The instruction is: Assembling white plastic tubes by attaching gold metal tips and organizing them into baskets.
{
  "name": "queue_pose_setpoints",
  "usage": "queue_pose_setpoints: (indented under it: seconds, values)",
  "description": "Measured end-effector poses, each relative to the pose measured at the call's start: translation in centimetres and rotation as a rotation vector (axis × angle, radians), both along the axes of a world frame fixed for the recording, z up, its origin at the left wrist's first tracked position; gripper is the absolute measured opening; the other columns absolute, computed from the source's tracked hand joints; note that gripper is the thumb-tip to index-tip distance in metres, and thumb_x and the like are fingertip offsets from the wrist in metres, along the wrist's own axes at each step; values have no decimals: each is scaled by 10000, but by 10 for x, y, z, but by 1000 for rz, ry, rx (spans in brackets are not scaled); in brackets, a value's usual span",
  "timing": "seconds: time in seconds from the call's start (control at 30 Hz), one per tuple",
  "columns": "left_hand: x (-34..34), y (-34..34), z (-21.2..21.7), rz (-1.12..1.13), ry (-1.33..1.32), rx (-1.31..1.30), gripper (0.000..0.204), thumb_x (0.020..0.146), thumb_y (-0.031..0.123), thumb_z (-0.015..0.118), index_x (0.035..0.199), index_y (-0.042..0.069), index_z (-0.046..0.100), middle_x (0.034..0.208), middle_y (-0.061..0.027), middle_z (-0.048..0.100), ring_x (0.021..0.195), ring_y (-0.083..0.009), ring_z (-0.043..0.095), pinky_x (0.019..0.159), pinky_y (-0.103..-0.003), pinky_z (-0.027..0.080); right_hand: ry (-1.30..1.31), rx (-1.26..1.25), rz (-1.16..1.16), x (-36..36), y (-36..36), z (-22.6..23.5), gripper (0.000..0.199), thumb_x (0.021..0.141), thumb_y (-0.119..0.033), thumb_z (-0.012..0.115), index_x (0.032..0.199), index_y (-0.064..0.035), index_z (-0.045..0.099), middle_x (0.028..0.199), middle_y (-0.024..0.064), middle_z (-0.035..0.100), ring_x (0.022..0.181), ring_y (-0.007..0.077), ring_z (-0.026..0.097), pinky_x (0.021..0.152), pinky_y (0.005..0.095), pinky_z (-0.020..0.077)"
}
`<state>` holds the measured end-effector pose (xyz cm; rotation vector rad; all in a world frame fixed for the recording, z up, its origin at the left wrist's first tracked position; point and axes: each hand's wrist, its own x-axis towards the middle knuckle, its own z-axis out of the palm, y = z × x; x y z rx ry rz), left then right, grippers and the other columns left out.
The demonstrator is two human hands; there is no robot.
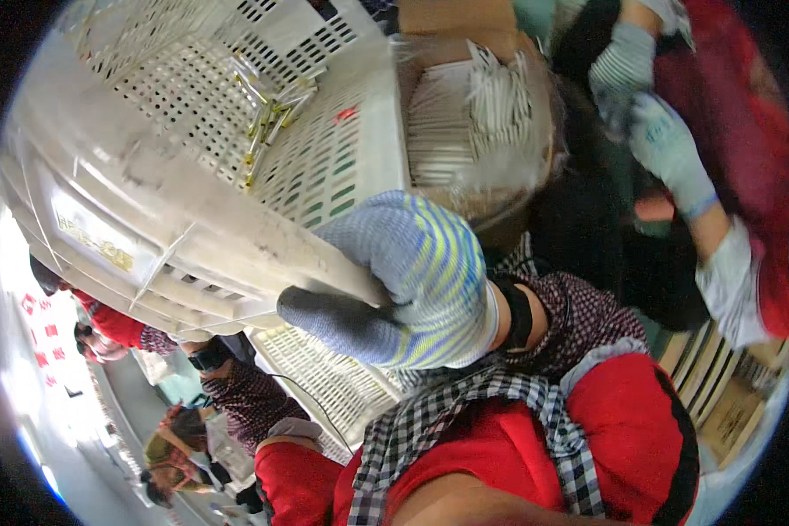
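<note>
My right hand (421,280), in a blue-grey knit glove with yellow-green stripes, is closed around the thick rim of a large white plastic crate (175,202). The thumb lies along the outer side and the fingers reach over the rim. The crate is tilted. Several thin white and yellow-green sticks (272,114) lie loose inside it. My left forearm (245,394), in a dark patterned sleeve with a black wristband, reaches to the crate's outer side. Behind the crate wall, my left hand (195,345) is mostly hidden, so its fingers cannot be made out.
Beyond the crate stands a cardboard box (535,114) lined with clear plastic, full of thin white sticks. At upper right are a co-worker's gloved hands (644,110). Another white crate (324,377) sits below mine. Wooden slats (697,368) lie at right; other people (175,447) are at far left.
</note>
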<state>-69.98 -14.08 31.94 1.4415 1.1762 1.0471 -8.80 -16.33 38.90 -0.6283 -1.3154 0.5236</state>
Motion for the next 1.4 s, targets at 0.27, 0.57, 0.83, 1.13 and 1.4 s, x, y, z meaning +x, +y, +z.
queue_pose_setpoints:
  seconds: [0.27,0.57,0.83,1.13,1.4]
  values:
    - [25,36,92,-6,64,42,886,813,734,355,1453,136,222,1498,-106,227,1352,-299,241,1114,-523,178,203,-204,100,30,-37,-27,325,784,-308,701,882,-9,622,689,172,601,623,364,593,569,415,472]
    - [-21,84,165,17,116,21,891,810,740,353,1453,137,221,1498,-105,225,1353,-300,240,1115,-523,175,336,-203,228,-1,-32,-85,426,777,-206,752,1084,23,567,918,128,659,806,187,650,704,294,505]
    - [-80,94,126,85,11,-85,896,807,744,351,1454,138,220,1499,-105,224,1353,-301,240,1116,-523,174,313,-176,188,-40,-4,-98,364,792,-288,712,977,6,604,806,154,645,693,281,635,622,357,500]
    - [-96,74,101,188,-135,-83,902,803,750,348,1454,139,219,1500,-103,222,1354,-301,239,1116,-523,172,356,-110,143,-59,11,-101,398,741,-238,783,971,17,582,762,121,642,644,200,638,564,293,496]
    - [-120,-9,21,579,-346,107,907,800,755,346,1454,140,217,1501,-103,220,1354,-302,238,1117,-524,170,66,-126,233,-93,18,-75,372,752,-217,764,995,7,594,791,91,634,654,181,621,598,290,498]
